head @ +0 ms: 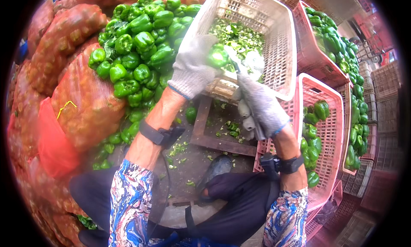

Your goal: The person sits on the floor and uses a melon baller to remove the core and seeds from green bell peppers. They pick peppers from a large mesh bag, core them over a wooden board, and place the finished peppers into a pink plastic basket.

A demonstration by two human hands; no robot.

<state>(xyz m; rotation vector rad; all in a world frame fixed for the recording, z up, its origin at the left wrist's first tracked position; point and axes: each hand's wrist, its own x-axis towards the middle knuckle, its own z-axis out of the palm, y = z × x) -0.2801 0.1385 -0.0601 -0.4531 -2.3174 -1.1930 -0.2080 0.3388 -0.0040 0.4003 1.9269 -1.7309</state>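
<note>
My left hand [196, 67], in a grey knit glove, holds a green bell pepper [218, 56] over the near end of a white plastic crate [279, 51]. In my right hand [253, 99], gloved alike, is a knife [233, 59] whose blade points up towards the pepper; whether it touches the pepper cannot be told. Green and pale pepper trimmings [237, 35] lie in the crate beneath. Left of the crate rises a heap of whole green bell peppers [141, 41].
Red mesh sacks [86, 96] are piled along the left. At the right, a pink crate [334, 118] and further crates [298, 44] hold green peppers. A dark frame [221, 147] and scattered trimmings lie on the floor near my shoe [218, 170]. More crates [387, 83] are stacked at the far right.
</note>
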